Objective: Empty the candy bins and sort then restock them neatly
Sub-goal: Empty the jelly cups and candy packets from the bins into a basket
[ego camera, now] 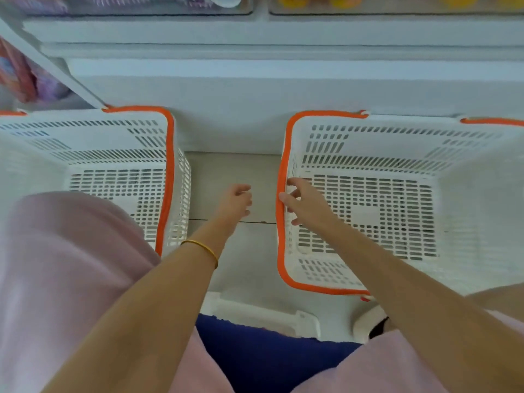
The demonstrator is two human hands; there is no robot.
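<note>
Head view: left basket (85, 129) sits empty on the floor. Left hand (235, 202) hangs loosely curled in the gap, holding nothing. Right hand (303, 202) meets the right basket (397, 131) at its orange handle (280, 239); grip unclear. Candy bins (158, 8) lie ahead, crosswise, beyond both hands.

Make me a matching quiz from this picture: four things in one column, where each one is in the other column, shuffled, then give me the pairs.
Things:
1. left hand
2. right hand
3. gold bangle
4. left basket

Places:
A. touching the orange handle of the right basket
B. partly behind the pink-clad knee
C. over the strip of floor between the two baskets
D. around the left wrist

Pairs: 1-C, 2-A, 3-D, 4-B
</note>
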